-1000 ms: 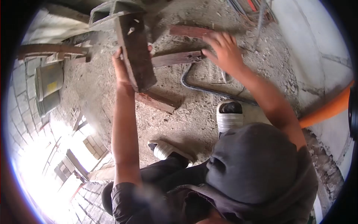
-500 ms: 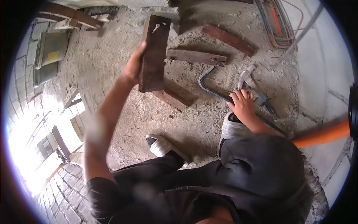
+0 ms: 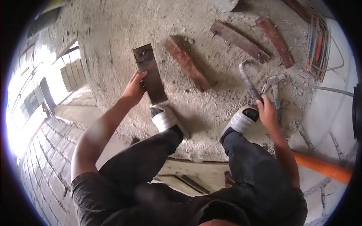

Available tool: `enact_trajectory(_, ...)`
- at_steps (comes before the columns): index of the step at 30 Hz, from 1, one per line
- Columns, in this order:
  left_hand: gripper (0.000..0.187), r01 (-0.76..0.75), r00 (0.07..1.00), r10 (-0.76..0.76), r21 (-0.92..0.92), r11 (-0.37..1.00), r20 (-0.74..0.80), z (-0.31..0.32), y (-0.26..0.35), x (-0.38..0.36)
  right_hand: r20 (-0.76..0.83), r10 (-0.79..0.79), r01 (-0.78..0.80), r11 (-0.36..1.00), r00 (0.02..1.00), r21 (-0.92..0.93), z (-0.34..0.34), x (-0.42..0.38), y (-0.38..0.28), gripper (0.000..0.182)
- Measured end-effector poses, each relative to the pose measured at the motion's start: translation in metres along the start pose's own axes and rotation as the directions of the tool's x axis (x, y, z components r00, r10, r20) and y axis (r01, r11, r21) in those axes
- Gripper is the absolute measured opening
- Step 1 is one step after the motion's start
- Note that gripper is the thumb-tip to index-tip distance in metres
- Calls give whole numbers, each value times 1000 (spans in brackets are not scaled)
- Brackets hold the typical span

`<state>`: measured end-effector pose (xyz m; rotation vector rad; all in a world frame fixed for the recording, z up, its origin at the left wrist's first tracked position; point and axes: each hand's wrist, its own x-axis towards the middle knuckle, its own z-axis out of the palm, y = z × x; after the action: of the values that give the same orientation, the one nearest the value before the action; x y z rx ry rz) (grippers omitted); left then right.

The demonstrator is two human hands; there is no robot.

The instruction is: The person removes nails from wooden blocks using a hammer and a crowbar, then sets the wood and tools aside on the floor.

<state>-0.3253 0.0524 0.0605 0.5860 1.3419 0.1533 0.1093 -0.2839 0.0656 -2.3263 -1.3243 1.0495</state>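
My left hand (image 3: 135,88) is closed on the side of a dark wooden block (image 3: 154,75), which is held above the dirt floor near my left shoe. What looks like a nail (image 3: 143,54) sticks out near the block's far end. My right hand (image 3: 267,109) grips a crowbar (image 3: 249,80) by its shaft, just past my right shoe. The bar's hooked end points away from me. Right beside this hand a claw hammer (image 3: 274,82) lies on the ground, its handle partly hidden by my fingers.
A reddish wood piece (image 3: 186,64) lies ahead between my feet. Two more, a brown wood piece (image 3: 241,42) and a red one (image 3: 275,42), rest farther right. Bent steel bars (image 3: 318,49) are stacked at the far right. An orange pipe (image 3: 322,167) lies by my right arm.
My left hand has brought the wooden block nearer to me, beside my left shoe. The right hand, earlier over the crowbar and hammer, now has the crowbar gripped. The view has shifted.
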Motion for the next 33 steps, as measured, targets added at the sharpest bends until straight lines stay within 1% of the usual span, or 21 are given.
enact_trajectory(1, 34, -84, 996, 82, 81, 993, 24, -8, -23, 4, 7, 2, -3, 999, 1000, 40, -9, -6, 6, 34)
enact_trajectory(2, 31, -19, 1000, 19, -53, 998, 1, -8, -38, 6, 6, 0, 0, 1000, 1000, 31, -11, -10, 15, 37)
enact_trajectory(3, 33, 42, 997, -27, -206, 978, 76, -9, -49, 8, 30, -8, 8, 1000, 1000, 23, -12, -15, 20, 37)
enact_trajectory(5, 41, 8, 999, -4, -83, 997, 49, 9, -60, 3, 38, 45, -47, 998, 998, 49, -30, -15, -1, 38)
enact_trajectory(8, 51, -26, 998, 22, -74, 997, -56, 28, -77, 2, 57, 20, -23, 998, 998, 59, -61, -9, -48, 39)
enact_trajectory(11, 63, -72, 996, 73, 25, 997, -59, 26, -79, 1, 90, 24, -33, 994, 996, 103, -109, -14, -127, 38)
enact_trajectory(13, 70, -120, 974, 158, 222, 968, -162, 15, -94, 12, 292, 111, -169, 969, 950, 180, -146, -32, -161, 38)
enact_trajectory(14, 76, -141, 958, 225, 396, 907, -175, 16, -92, 8, 299, 114, -151, 983, 948, 104, -139, -55, -122, 42)
enact_trajectory(15, 76, -149, 956, 231, 379, 913, -180, 17, -91, 4, 251, 210, -257, 952, 945, 169, -123, -91, -77, 47)
enact_trajectory(16, 79, -96, 926, 244, 446, 890, -288, 19, -94, -3, 150, 204, -211, 977, 967, 35, -124, -102, -96, 51)
enact_trajectory(17, 81, -25, 883, 255, 505, 863, -393, 23, -91, -19, 148, 239, -244, 970, 960, 15, -125, -114, -94, 50)
enact_trajectory(18, 83, -11, 850, 308, 570, 821, -428, 28, -92, -38, 162, 267, -265, 964, 950, -34, -133, -129, -96, 49)
enact_trajectory(19, 79, 24, 816, 231, 430, 902, -530, 42, -90, -59, 171, 283, -274, 959, 944, -77, -139, -133, -111, 49)
enact_trajectory(21, 76, 121, 844, 65, 308, 944, -532, 56, -108, -94, 219, 299, -289, 954, 929, -79, -155, -136, -148, 48)
enact_trajectory(23, 70, 110, 915, 60, 391, 914, -399, 81, -105, -145, 251, 322, -311, 947, 913, -81, -176, -135, -188, 48)
enact_trajectory(25, 55, -16, 960, 132, 426, 904, -245, 92, -121, -188, 510, 355, -426, 904, 784, 26, -203, -132, -237, 50)
enact_trajectory(26, 53, 5, 971, 88, 391, 920, -221, 98, -115, -214, 627, 424, -550, 835, 654, 9, -221, -128, -272, 52)
enact_trajectory(29, 50, 148, 985, -126, 205, 967, -117, 110, -98, -281, 607, 507, -576, 812, 613, -96, -222, -161, -251, 53)
enact_trajectory(30, 48, 129, 985, -111, 140, 982, -135, 113, -98, -297, 384, 347, -324, 938, 856, -124, -211, -178, -258, 52)
enact_trajectory(32, 44, 87, 983, -76, 60, 994, -166, 121, -94, -332, 442, 405, -366, 914, 800, -175, -210, -172, -293, 50)
enact_trajectory(33, 43, 65, 985, -43, 131, 989, -168, 123, -86, -350, 459, 401, -366, 916, 793, -167, -201, -173, -297, 50)
